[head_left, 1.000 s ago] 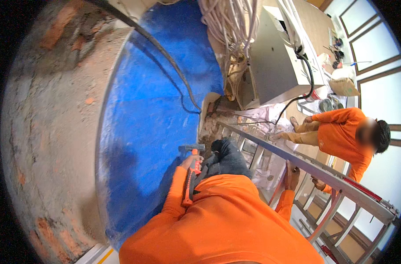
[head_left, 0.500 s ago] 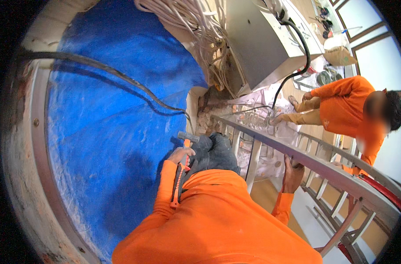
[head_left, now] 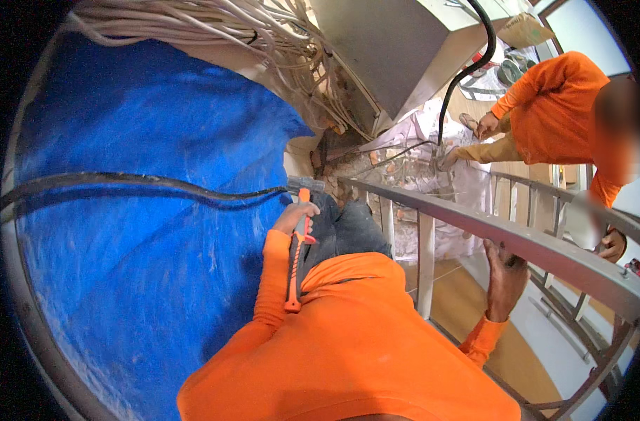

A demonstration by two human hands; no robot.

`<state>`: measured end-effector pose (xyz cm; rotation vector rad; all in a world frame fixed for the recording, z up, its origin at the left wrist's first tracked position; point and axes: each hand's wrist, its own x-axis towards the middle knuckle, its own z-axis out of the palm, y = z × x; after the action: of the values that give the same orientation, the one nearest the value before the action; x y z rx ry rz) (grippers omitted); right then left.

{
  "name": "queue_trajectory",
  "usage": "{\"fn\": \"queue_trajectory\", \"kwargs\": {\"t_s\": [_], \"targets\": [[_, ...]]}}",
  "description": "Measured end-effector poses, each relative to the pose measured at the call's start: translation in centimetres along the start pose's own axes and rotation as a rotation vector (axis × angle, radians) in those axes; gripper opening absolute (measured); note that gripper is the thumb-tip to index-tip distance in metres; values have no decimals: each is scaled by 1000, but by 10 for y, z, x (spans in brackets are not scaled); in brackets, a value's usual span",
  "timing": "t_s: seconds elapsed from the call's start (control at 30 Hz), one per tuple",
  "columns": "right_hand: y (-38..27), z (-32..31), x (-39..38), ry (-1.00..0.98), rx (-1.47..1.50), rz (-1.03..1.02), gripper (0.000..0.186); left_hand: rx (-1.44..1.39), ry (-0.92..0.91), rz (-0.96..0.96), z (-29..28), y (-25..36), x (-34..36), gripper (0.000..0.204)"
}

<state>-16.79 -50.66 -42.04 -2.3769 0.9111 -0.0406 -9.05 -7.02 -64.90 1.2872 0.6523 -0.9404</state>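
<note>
My left hand [head_left: 297,217] is closed around a hammer [head_left: 294,281] with an orange-and-black handle, held close to my left thigh. A grey head shows at the handle's far end, and its lower end points back toward my orange sleeve. My right hand [head_left: 506,281] is wrapped over the near side rail of a metal ladder [head_left: 467,221]; part of its fingers hides behind the rail. My dark trousers [head_left: 351,228] show beside the ladder.
Blue sheeting [head_left: 137,281] covers the left side, crossed by a thick black cable [head_left: 123,181]. Bundled white cables [head_left: 264,42] hang by a grey metal cabinet [head_left: 397,52]. Rubble [head_left: 404,158] lies below. A co-worker in orange [head_left: 555,109] stands on the right, near the ladder.
The view has shifted, so the black cable lies lower and the cabinet higher. Both my hands keep their holds. The co-worker's arm beside the ladder has moved.
</note>
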Motion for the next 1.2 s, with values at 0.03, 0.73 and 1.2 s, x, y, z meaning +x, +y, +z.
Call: {"fn": "queue_trajectory", "kwargs": {"t_s": [0.03,0.73,1.2], "targets": [[-4,-1,1,2,-30,-29,47,16,6,17,-4,0,12,18],[-12,13,-6,152,46,17,49,5,37,-119,-47,8,109,16],[-7,22,0,251,-225,89,46,-64,-159,-190,-83,-45,252,13]]}}
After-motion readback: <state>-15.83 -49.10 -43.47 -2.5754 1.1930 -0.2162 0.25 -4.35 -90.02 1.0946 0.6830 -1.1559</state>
